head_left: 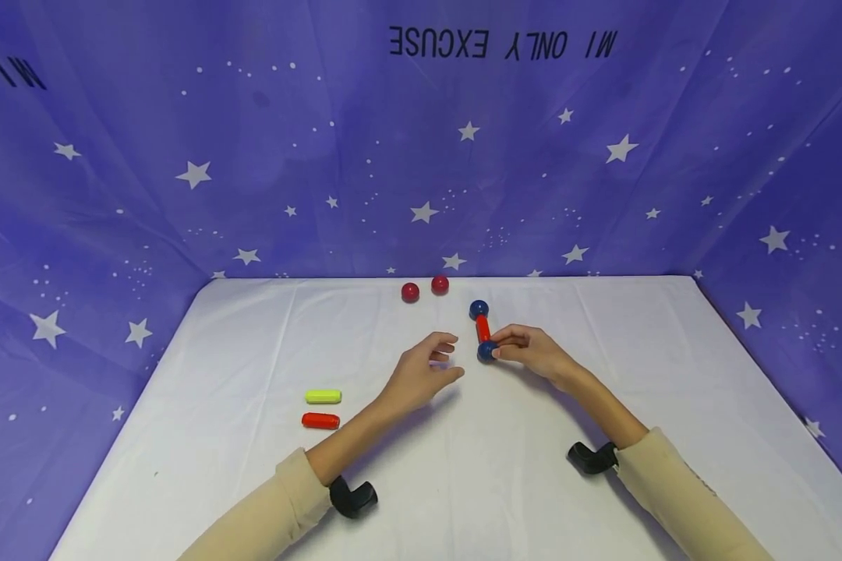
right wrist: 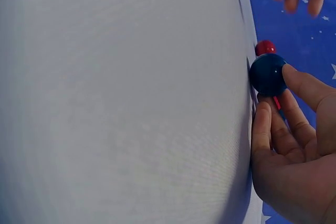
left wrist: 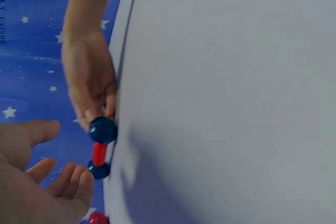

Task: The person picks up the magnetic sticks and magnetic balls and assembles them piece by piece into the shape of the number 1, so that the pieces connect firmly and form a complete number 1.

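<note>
- Since the red balls sit so near the purple backdrop [head_left: 365,156], a knock could send one rolling into it; it's thin-looking, creased fabric printed with white stars.
- White tabletop [head_left: 505,475]: covered in smooth cloth with faint creases, and I'd guess round stuff rolls easily on it.
- Left hand [head_left: 421,374]: fingers loosely spread, holding nothing, apart from the dumbbell-shaped piece. If it swung in carelessly it could bump that piece.
- Right hand [head_left: 533,354]: thumb and fingers pinching the near ball. That's a grip at one end only, so a twist could lever the whole thing apart.
- Dumbbell-shaped piece [head_left: 483,329]: right of the left hand, toward the far side. Can't tell if it's lifted at all. Glossy dark blue balls at both ends, red rod between; the joints look like the weak spots, and the slick near ball [head_left: 486,351] could slip.
- Loose yellow-green rod [head_left: 323,396] and loose red rod [head_left: 320,421]: stubby, shiny, plastic-looking, beside the left forearm [head_left: 351,440]. A dropped sleeve or elbow could sweep them away.
- Two red balls [head_left: 410,292]: glossy, round, nothing bracing them, easiest to lose imo.
</note>
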Action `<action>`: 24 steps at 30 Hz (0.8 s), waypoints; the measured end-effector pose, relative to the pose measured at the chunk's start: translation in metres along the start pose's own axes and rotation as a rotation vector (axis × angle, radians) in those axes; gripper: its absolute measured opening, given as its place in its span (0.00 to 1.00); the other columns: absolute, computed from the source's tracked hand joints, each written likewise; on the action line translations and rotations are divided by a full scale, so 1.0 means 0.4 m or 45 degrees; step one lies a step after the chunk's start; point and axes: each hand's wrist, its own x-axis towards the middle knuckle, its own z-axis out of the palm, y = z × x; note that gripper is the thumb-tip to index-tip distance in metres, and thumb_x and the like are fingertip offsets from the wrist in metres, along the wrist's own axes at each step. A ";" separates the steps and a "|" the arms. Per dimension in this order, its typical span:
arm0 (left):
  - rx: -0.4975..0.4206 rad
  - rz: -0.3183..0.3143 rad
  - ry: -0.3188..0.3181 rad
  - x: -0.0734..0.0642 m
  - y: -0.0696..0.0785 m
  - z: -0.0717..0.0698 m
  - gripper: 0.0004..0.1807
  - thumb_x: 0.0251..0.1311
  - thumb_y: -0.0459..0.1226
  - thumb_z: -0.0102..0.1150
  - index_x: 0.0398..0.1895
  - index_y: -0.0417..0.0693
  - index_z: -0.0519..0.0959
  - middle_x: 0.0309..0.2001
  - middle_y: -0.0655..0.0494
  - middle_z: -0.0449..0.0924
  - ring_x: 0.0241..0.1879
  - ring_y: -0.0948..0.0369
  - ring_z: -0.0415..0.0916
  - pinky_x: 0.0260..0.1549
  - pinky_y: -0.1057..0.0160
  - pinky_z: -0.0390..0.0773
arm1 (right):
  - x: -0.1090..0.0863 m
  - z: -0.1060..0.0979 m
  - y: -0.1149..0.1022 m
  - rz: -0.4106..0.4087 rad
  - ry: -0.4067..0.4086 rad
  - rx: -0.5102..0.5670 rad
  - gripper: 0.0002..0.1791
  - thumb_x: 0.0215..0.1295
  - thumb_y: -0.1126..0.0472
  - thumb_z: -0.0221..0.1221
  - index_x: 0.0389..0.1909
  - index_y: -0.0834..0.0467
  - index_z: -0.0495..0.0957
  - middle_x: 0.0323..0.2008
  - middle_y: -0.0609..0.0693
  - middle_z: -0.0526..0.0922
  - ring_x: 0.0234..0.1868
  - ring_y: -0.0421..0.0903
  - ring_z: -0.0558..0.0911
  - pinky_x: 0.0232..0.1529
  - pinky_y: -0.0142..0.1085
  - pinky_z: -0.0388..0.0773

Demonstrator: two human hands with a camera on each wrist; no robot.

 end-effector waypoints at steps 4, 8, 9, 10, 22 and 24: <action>-0.001 0.040 -0.007 -0.047 0.005 -0.056 0.23 0.62 0.33 0.66 0.61 0.42 0.74 0.53 0.42 0.79 0.55 0.47 0.77 0.55 0.53 0.77 | -0.005 0.000 -0.003 -0.005 0.000 0.010 0.18 0.67 0.62 0.64 0.55 0.65 0.78 0.46 0.55 0.84 0.48 0.50 0.78 0.46 0.42 0.70; 0.045 0.078 -0.001 -0.091 0.004 -0.104 0.23 0.62 0.33 0.67 0.61 0.43 0.75 0.52 0.45 0.80 0.55 0.46 0.77 0.54 0.52 0.77 | -0.012 -0.001 -0.004 -0.013 -0.001 0.025 0.19 0.65 0.59 0.66 0.54 0.63 0.79 0.47 0.54 0.84 0.48 0.50 0.78 0.47 0.41 0.70; 0.064 0.088 -0.001 -0.102 0.002 -0.115 0.23 0.62 0.33 0.67 0.61 0.43 0.75 0.52 0.46 0.80 0.55 0.46 0.77 0.55 0.52 0.77 | -0.012 -0.002 -0.003 -0.014 -0.001 0.027 0.20 0.65 0.58 0.67 0.54 0.62 0.79 0.47 0.54 0.84 0.48 0.50 0.78 0.46 0.41 0.70; 0.078 0.095 0.001 -0.112 0.001 -0.126 0.24 0.62 0.33 0.67 0.61 0.43 0.75 0.52 0.46 0.81 0.55 0.46 0.77 0.55 0.52 0.77 | -0.013 -0.002 -0.003 -0.018 -0.003 0.031 0.20 0.65 0.58 0.67 0.54 0.62 0.79 0.47 0.54 0.84 0.48 0.50 0.78 0.46 0.41 0.70; 0.315 0.030 0.018 -0.236 -0.026 -0.264 0.20 0.61 0.31 0.67 0.56 0.41 0.78 0.52 0.46 0.82 0.53 0.50 0.79 0.51 0.56 0.79 | -0.003 -0.003 0.007 -0.022 -0.002 0.011 0.20 0.65 0.57 0.67 0.54 0.61 0.80 0.47 0.54 0.84 0.50 0.50 0.78 0.48 0.41 0.71; 0.335 0.014 0.016 -0.255 -0.036 -0.284 0.17 0.62 0.31 0.67 0.54 0.40 0.79 0.51 0.46 0.82 0.51 0.49 0.80 0.48 0.58 0.80 | -0.001 -0.003 0.010 -0.012 0.002 0.005 0.19 0.64 0.56 0.67 0.53 0.60 0.80 0.46 0.53 0.84 0.49 0.50 0.78 0.48 0.41 0.71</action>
